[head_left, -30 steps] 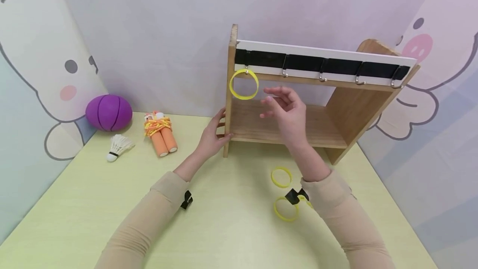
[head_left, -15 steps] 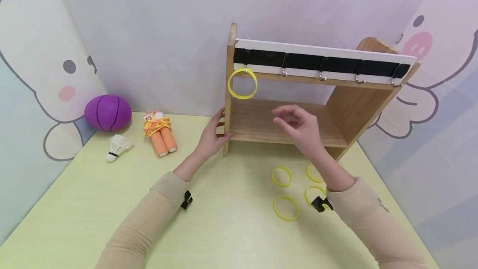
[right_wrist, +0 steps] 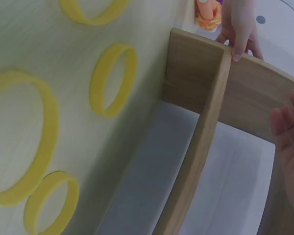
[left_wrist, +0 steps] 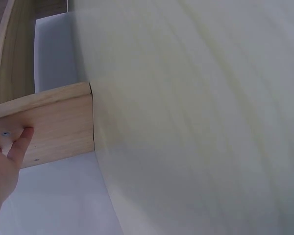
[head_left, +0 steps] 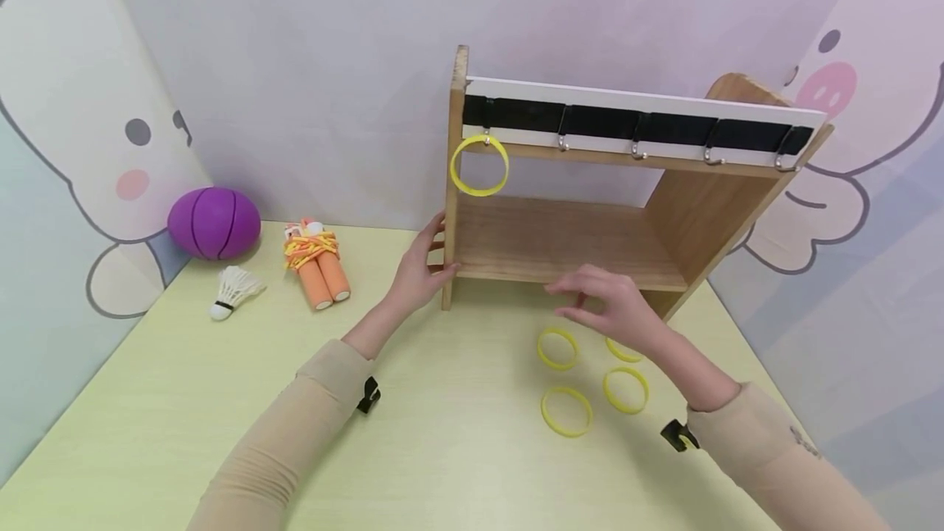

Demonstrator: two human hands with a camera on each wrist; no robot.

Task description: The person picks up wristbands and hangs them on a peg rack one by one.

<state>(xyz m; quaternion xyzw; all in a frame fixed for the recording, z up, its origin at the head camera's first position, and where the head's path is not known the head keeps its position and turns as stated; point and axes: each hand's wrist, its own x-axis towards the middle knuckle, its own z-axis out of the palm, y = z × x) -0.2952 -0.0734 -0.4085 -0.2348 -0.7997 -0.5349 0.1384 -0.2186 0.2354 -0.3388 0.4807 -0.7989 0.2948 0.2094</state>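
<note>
My left hand (head_left: pixel 419 270) rests against the left side panel (head_left: pixel 452 187) of a wooden shelf rack, thumb by its front edge. In the left wrist view, fingertips (left_wrist: pixel 27 131) touch the panel's outer face. A yellow wristband (head_left: pixel 479 167) hangs from the leftmost metal hook on the rack's white-and-black strip (head_left: pixel 601 123). My right hand (head_left: pixel 608 303) hovers with loosely bent fingers, holding nothing, in front of the lower shelf. Below it several yellow wristbands lie on the table, among them a near one (head_left: pixel 566 412) and one (head_left: pixel 557 349) closer to the rack.
Several bare hooks, such as one (head_left: pixel 638 152) mid-strip, line the rack. At the back left are a purple ball (head_left: pixel 215 224), a white shuttlecock (head_left: pixel 234 292) and orange foam-handled items (head_left: pixel 317 265) wrapped in cord. A pale backdrop (head_left: pixel 317 80) stands behind the table.
My right hand has moved down and to the right, away from the hanging wristband towards those on the table. My left hand and the rack have stayed in place.
</note>
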